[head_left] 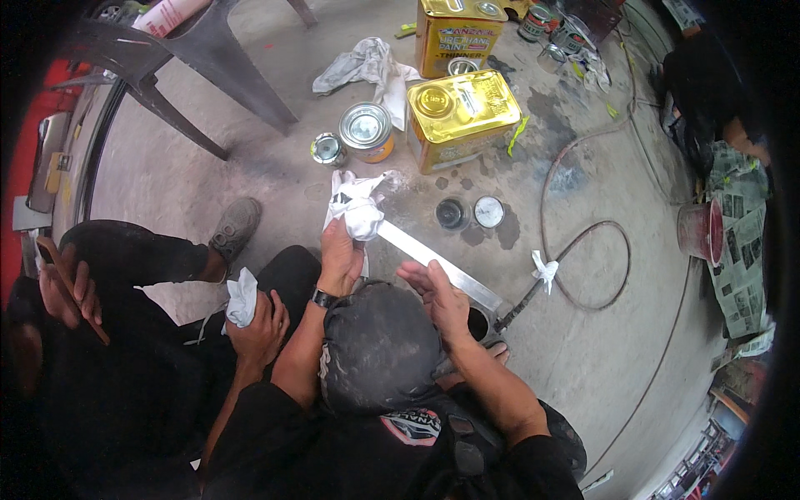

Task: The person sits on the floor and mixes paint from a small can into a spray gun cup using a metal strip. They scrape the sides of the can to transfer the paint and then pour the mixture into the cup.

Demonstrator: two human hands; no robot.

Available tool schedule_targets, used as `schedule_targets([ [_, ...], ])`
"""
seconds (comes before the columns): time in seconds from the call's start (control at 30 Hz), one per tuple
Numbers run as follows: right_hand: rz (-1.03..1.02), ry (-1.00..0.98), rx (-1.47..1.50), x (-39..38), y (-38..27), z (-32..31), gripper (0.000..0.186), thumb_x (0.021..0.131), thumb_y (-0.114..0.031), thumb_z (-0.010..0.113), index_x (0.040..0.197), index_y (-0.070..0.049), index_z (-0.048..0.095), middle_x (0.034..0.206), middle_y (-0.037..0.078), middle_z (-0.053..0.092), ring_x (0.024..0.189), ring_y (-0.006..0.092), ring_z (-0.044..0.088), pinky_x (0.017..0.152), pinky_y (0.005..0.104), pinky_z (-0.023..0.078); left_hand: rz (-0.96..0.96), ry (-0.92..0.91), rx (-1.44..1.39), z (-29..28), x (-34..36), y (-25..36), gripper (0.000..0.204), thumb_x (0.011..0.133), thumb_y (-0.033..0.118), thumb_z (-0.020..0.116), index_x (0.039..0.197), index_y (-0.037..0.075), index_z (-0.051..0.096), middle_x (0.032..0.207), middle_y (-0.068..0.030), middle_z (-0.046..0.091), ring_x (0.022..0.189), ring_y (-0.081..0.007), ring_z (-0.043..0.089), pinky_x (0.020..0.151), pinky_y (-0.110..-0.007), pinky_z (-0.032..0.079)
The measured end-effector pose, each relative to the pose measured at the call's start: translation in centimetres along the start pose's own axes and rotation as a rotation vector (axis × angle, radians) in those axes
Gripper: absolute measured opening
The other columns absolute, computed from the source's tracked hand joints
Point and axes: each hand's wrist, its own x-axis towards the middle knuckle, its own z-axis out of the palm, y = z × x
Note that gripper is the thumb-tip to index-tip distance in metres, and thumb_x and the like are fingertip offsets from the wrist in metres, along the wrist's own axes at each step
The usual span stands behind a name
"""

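My left hand (335,260), with a watch on the wrist, is closed round a bunched white cloth (360,208) with a dark print. The cloth sits against the upper end of a flat, pale metal strip (437,265) that slants down to the right. My right hand (443,302) is beside the strip, fingers stretched out and apart; whether it touches the strip I cannot tell. A dark round opening (479,323) shows by the strip's lower end. Ahead stand an open container of dark liquid (452,214) and a small white-topped container (489,212).
Two gold metal cans (463,117) (461,37), a paint tin (366,133) and a smaller tin (328,149) stand ahead. A hose (546,187) loops at right, near a red bucket (700,231). A co-worker sits at left, holding a phone (71,287) and a white cloth (242,298).
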Motion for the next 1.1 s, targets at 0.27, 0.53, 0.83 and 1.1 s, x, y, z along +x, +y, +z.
schedule_targets([
  [0.27, -0.094, 0.102, -0.044, -0.6, -2.1, -0.4, 0.034, 0.106, -0.025, 0.056, 0.114, 0.006, 0.066, 0.105, 0.018, 0.074, 0.096, 0.0287, 0.072, 0.097, 0.0426, 0.054, 0.012, 0.007, -0.011, -1.4, 1.6, -1.2, 0.029, 0.102, 0.021, 0.064, 0.125, 0.003, 0.064, 0.113, -0.0048, 0.072, 0.102, -0.017, 0.069, 0.09, -0.033, 0.054],
  [0.53, -0.145, 0.103, -0.161, -0.3, -4.0, -2.0, 0.029, 0.104, -0.024, 0.058, 0.104, 0.003, 0.07, 0.094, 0.017, 0.075, 0.085, 0.0269, 0.073, 0.088, 0.0412, 0.056, -0.045, 0.038, -0.026, -1.4, 1.7, -1.8, 0.029, 0.102, 0.019, 0.063, 0.127, 0.005, 0.062, 0.114, -0.0036, 0.071, 0.104, -0.0155, 0.068, 0.092, -0.033, 0.053],
  [0.83, -0.491, -0.001, -0.154, -0.3, -13.7, -4.3, 0.034, 0.108, -0.022, 0.051, 0.099, 0.006, 0.068, 0.084, 0.015, 0.073, 0.073, 0.0261, 0.072, 0.077, 0.0405, 0.06, 0.115, 0.212, 0.029, -4.4, 3.8, -2.8, 0.034, 0.105, 0.026, 0.06, 0.135, 0.01, 0.057, 0.127, -0.0039, 0.065, 0.114, -0.0198, 0.063, 0.096, -0.042, 0.05],
  [1.1, -0.414, 0.107, -0.575, 2.9, -10.3, -3.5, 0.043, 0.107, -0.031, 0.055, 0.092, 0.006, 0.07, 0.083, 0.012, 0.073, 0.073, 0.0175, 0.071, 0.07, 0.0313, 0.057, 0.009, 0.372, 0.358, -2.5, 1.2, -0.2, 0.058, 0.102, 0.027, 0.065, 0.151, 0.006, 0.042, 0.138, -0.0121, 0.057, 0.119, -0.0233, 0.059, 0.098, -0.038, 0.049],
])
